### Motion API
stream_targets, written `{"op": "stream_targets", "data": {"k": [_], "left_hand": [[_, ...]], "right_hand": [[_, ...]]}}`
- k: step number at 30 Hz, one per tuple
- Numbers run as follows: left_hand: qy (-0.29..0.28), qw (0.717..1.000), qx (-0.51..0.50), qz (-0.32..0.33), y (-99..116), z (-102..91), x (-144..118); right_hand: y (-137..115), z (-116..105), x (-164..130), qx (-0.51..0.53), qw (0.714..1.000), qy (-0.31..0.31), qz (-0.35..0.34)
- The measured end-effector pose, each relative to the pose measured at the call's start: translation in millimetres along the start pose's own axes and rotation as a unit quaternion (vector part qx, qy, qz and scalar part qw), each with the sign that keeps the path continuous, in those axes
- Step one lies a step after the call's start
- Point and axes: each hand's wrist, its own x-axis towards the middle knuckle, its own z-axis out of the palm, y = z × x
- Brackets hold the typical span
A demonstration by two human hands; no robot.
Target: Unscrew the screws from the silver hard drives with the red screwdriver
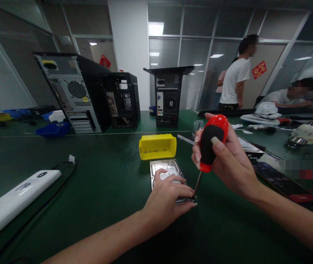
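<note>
A silver hard drive [163, 165] lies on the dark green table, partly covered by my left hand [170, 192]. The fingers of that hand press over its top and near edge, the thumb by the near right corner. My right hand [228, 157] is wrapped round the red and black handle of a screwdriver [214, 143]. Its shaft slants down to the left, and the tip meets the near right corner of the drive, close to my left fingertips. What the tip touches there is too small to tell. Just behind the drive stands a yellow plastic bin [158, 146] with small bits inside.
Several computer cases [169, 99] stand at the back. On the left lie a white power bank-like device [21, 198] with a black cable and a blue bin [53, 129]. Another drive [248, 146] and a dark box [288, 183] lie right. People [235, 80] are beyond the table.
</note>
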Motion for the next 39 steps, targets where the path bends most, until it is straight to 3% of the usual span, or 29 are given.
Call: {"op": "stream_targets", "data": {"k": [22, 33, 39], "left_hand": [[-0.002, 1.0, 0.022, -0.01, -2, -5.5, 3], [-0.011, 1.0, 0.023, 0.002, -5, -5.6, 4], [-0.008, 1.0, 0.029, 0.002, -4, -6.0, 4]], "right_hand": [[8, -2, 10, -0.004, 1.0, 0.027, 0.01], [1, 5, 17, -0.115, 0.992, 0.029, -0.032], [0, 7, 16, -0.088, 0.995, 0.034, -0.01]]}}
